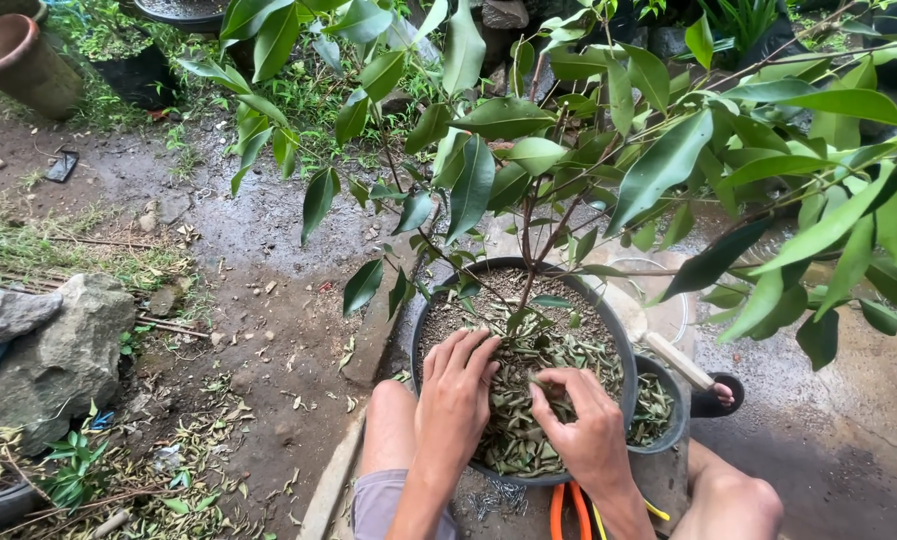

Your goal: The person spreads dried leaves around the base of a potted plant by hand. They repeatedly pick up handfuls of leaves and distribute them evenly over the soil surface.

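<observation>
**Dry leaf layer being worked by hand in potted shrub**

Nearest the camera, orange-handled pliers (564, 505) lie on the ground between the person's knees. Above them, the left hand (455, 398) rests flat on the dry leaves (516, 440), fingers (465, 353) pressed side by side. The right hand (590, 425) curls, its fingers pinching a small clump of leaves. Both work inside the dark round pot (620, 338), directly ahead on the pavement. A smaller bowl (658, 408) of leaves touches the pot's right rim. Judgement: pressure should stay light and clear of the thin stems (528, 265) at centre. Beyond, the shrub's green foliage (668, 160) overhangs; a clay pot (13, 60) lies far left.
</observation>
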